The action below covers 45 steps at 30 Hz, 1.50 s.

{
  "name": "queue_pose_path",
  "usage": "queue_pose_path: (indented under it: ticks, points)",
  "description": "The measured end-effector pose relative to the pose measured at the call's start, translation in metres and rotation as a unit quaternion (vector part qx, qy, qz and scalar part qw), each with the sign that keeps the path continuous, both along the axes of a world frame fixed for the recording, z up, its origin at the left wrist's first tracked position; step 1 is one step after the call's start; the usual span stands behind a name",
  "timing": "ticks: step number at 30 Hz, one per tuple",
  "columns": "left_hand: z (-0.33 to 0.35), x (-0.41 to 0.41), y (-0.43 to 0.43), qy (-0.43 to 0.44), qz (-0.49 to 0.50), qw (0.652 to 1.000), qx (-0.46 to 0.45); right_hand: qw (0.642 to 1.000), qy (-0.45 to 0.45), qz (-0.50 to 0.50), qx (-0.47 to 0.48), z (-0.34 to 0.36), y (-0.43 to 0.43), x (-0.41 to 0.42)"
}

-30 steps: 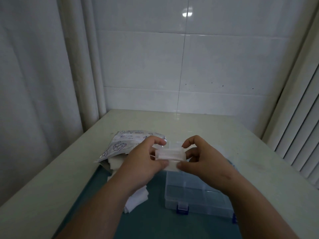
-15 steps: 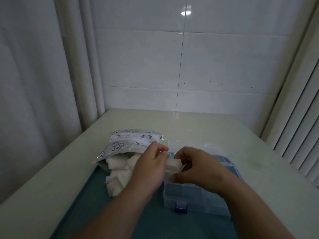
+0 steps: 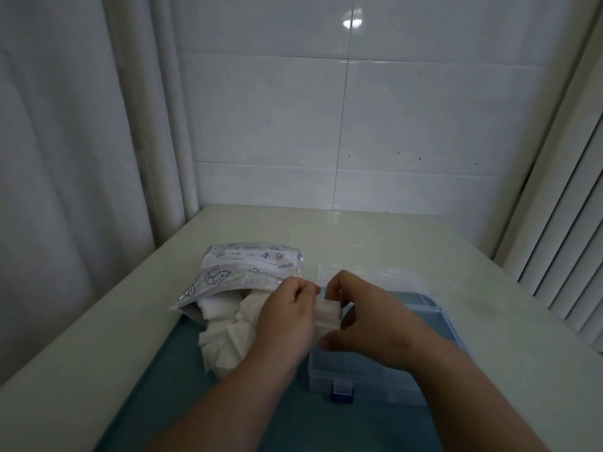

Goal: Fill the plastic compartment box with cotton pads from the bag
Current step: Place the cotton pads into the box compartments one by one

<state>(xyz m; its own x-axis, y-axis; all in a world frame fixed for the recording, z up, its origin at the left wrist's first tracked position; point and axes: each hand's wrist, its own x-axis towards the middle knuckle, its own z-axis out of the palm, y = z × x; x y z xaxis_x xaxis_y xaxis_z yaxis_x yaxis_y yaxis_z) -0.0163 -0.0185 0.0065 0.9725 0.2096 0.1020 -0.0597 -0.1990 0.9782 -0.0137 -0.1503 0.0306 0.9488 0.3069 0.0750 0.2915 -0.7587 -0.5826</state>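
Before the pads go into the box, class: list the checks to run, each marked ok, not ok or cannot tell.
1. Pad stack gripped: ok, left hand and right hand pinch it.
2. Lid of compartment box open: ok.
3. Stack over the box: ok.
4. Compartment beneath free: cannot tell, hands hide it.
5. More pads at the bag: ok, they spill from its mouth.

Person, arms only, head view.

1. Left grip [image 3: 287, 316]: bare from fingertips to wrist; broad back, rounded knuckles, short fingers.
2. Right grip [image 3: 372, 321]: bare likewise; back of hand and thumb in view, same build.
3. Left forearm [image 3: 228, 402]: bare along its whole visible length, down to the lower edge.
4. Right forearm [image 3: 473, 396]: bare likewise, down to the lower edge.
5. Fine detail: light dim; nails and small marks too dark to tell.
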Motion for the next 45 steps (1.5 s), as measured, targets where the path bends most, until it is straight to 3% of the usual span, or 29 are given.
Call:
queue_pose_path:
  ticks: [7, 10, 14, 18, 25, 29, 38, 45]
  points:
    - [0.009, -0.007, 0.0, 0.01, -0.048, 0.996, -0.072, 0.999, -0.024, -0.038, 0.014, 0.003, -0.002, 0.0]
    - [0.012, -0.006, 0.002, 0.0, -0.055, 0.991, -0.121, 0.991, -0.009, -0.076, 0.108, 0.006, -0.006, 0.002]
    - [0.014, -0.001, 0.006, 0.006, -0.03, 0.988, -0.149, 0.955, 0.039, -0.12, 0.269, 0.01, -0.008, 0.002]
    - [0.01, 0.001, 0.005, 0.005, -0.059, 0.988, -0.144, 0.935, 0.065, -0.12, 0.328, 0.01, -0.004, 0.0]
    - [0.011, 0.008, 0.007, -0.033, -0.04, 0.997, -0.058, 0.967, 0.036, -0.115, 0.223, 0.007, -0.003, 0.002]
    - [0.013, 0.01, 0.006, -0.02, -0.066, 0.997, 0.022, 0.967, 0.033, -0.122, 0.222, 0.005, -0.005, 0.003]
    - [0.01, 0.021, 0.0, -0.073, -0.021, 0.969, 0.234, 0.973, 0.012, -0.143, 0.181, -0.005, -0.007, 0.01]
    - [-0.002, 0.018, -0.004, -0.081, -0.026, 0.968, 0.237, 0.977, 0.029, -0.143, 0.154, -0.011, -0.005, 0.014]
